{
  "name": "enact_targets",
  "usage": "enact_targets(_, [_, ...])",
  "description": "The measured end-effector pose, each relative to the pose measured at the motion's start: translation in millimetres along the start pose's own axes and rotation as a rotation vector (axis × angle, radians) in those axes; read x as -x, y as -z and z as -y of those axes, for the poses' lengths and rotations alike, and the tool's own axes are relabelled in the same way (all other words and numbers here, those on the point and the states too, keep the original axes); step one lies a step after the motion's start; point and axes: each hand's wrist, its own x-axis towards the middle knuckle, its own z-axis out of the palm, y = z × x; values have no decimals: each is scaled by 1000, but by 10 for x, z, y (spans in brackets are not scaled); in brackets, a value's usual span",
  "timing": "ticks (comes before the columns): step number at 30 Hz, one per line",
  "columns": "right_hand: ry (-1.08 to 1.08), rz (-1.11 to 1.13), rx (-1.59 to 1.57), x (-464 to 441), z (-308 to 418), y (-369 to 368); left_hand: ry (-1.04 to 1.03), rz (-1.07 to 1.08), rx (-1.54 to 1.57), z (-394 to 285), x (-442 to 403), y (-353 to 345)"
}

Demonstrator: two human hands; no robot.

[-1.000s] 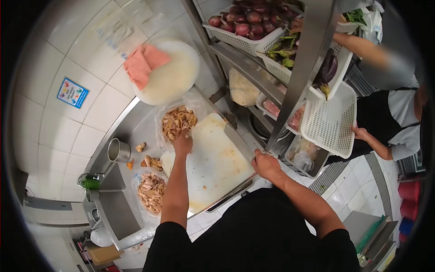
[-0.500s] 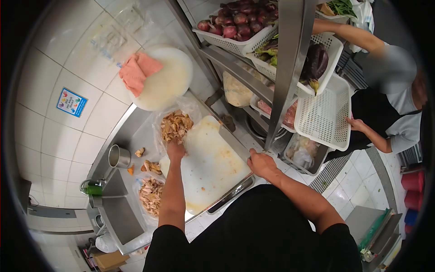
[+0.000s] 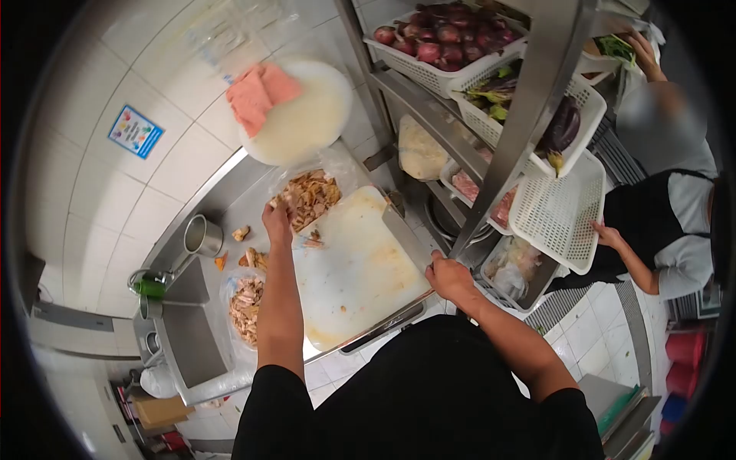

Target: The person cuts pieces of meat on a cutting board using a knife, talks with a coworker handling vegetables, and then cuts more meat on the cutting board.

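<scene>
My left hand [image 3: 277, 221] is at the near-left edge of a clear plastic bag [image 3: 349, 170] of chopped cooked meat [image 3: 313, 197], fingers closed; what they pinch is too small to make out. My right hand [image 3: 451, 277] grips the handle of a cleaver, whose broad grey blade [image 3: 406, 239] lies along the right side of the white cutting board [image 3: 356, 268]. A few meat scraps [image 3: 313, 239] rest on the board near the bag. Left of the board is a second bag of chopped meat [image 3: 247, 307], with larger pieces [image 3: 253, 259] beside it.
A metal mug [image 3: 203, 235] stands by the sink [image 3: 195, 337]. Behind are a round white board [image 3: 307, 115] and a pink cloth [image 3: 261, 93]. At right, a metal rack [image 3: 529, 130] holds baskets of onions [image 3: 452, 34] and eggplants [image 3: 563, 126]. A co-worker's hand [image 3: 609, 236] holds a white basket [image 3: 560, 203].
My left hand has moved from the meat to the bag's near-left edge. Scraps now show on the board by the bag. The co-worker's other hand has moved to the greens.
</scene>
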Motion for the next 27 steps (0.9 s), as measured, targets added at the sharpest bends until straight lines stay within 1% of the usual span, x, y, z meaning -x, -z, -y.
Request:
enact_targets(1, [11,4,7,-3,9,11,-4,-12,4,-96,61,-67])
enact_targets(4, [12,11,-4,6,1,30,164,84,149,-338,262,-229])
enact_targets(5, [15,-4,-1,-2,-9,14,163,81,149,-353,331,-254])
enact_targets(7, [19,-14,2,0,-11,6,332,184,194,-293,487,-255])
enact_targets(8, [24,-21,-1,-3,-16,4,457,228,147,-246,601,-242])
enact_targets(10, [22,-26,-3,11,-22,14,573,270,122,-64,965,-246])
enact_targets(11, [28,-17,-5,1,-11,32,568,282,103,100,1159,-277])
enact_targets(12, [31,-11,-6,6,-8,46,517,287,-75,214,1352,-335])
enact_targets(13, [23,-12,-2,29,-12,41,470,353,-301,435,1397,-223])
enact_targets(15, [41,-9,27,6,1,47,332,316,-517,705,1455,-63])
enact_targets(17, [45,-36,4,-20,-27,-20,299,324,-438,814,1377,83])
enact_targets(19, [51,-54,6,-113,-157,-184,256,240,-588,839,1247,130])
enact_targets(20, [71,-46,6,-14,-72,-34,-14,221,-722,922,1131,302])
enact_targets(21, [93,-62,-21,-82,-162,-148,-294,187,-841,1025,1048,341])
enact_targets(22, [122,-83,-45,-20,-128,-82,-322,116,-1012,810,1170,193])
enact_targets(23, [107,-95,-41,-4,-125,-67,-352,31,-1187,494,1318,85])
enact_targets(24, [110,-86,-59,2,-108,-66,-356,40,-1180,473,1345,14])
enact_targets(26, [119,-80,-83,19,-92,-63,-563,-22,-1135,420,1403,-74])
enact_targets(27, [116,-84,-81,6,-97,-55,-565,-19,-1131,347,1476,-214])
